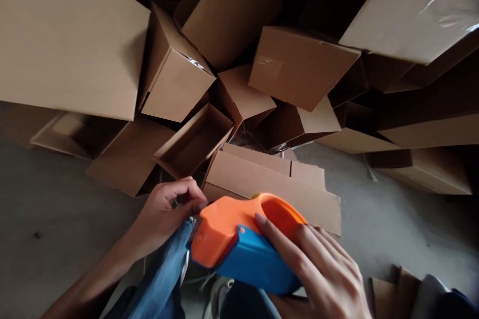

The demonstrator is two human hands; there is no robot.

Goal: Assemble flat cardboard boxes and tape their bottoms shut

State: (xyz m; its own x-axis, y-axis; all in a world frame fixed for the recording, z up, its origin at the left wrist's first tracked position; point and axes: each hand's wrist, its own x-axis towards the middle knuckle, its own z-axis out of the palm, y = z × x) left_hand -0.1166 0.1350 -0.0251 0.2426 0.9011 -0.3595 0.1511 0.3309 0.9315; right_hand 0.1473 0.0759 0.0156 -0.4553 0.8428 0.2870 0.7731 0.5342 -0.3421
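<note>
My right hand (318, 264) grips an orange and blue tape dispenser (224, 219), its fingers lying over the blue side and near the orange loop handle. The tool is held low in front of me, above my legs, with its blunt orange end pointing left. Beside that end, my left hand (168, 209) is closed in a pinch, thumb against fingertip. What lies between those fingers, if anything, is too small to make out. Just beyond the dispenser is a folded cardboard box (258, 179), partly covered by it.
Cardboard boxes are heaped across the far side, among them an open box (194, 142), a large box (67, 35) at left and a taped box (419, 10) at upper right. Grey concrete floor (45, 199) shows on both sides. Cardboard pieces (396, 289) are at lower right.
</note>
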